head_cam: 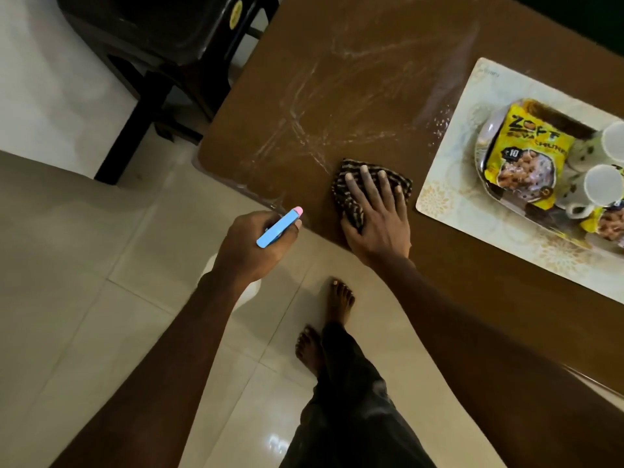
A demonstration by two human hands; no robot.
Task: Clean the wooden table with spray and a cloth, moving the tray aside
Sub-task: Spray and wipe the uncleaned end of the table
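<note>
The right hand (374, 217) lies flat on the striped cloth (349, 206), fingers straight and spread, palm pressing it onto the wooden table (337, 96). It grips nothing; the cloth is only pinned beneath it and shows past the fingertips and between thumb and forefinger. The hand and cloth sit near the table's near edge, close to its rounded corner.

Left of that hand, just off the table's edge and over the tiled floor (101, 298), the left hand (256, 244) is curled round a slim blue spray bottle (278, 228). The pink cap points up and away from the wrist toward the table corner.

Ahead of the right hand's fingertips and off to their left, whitish wet streaks (304, 130) cross the brown surface. To the right of the pressing hand, apart from the cloth, a pale patterned tray (452, 184) rests on the table. It carries a yellow snack packet (526, 146) and white cups (604, 190), with a second packet partly cut off by the frame.

Far beyond the left hand stands a dark chair (162, 35). Below both wrists, bare feet (339, 298) stand on the tiles beside the table
</note>
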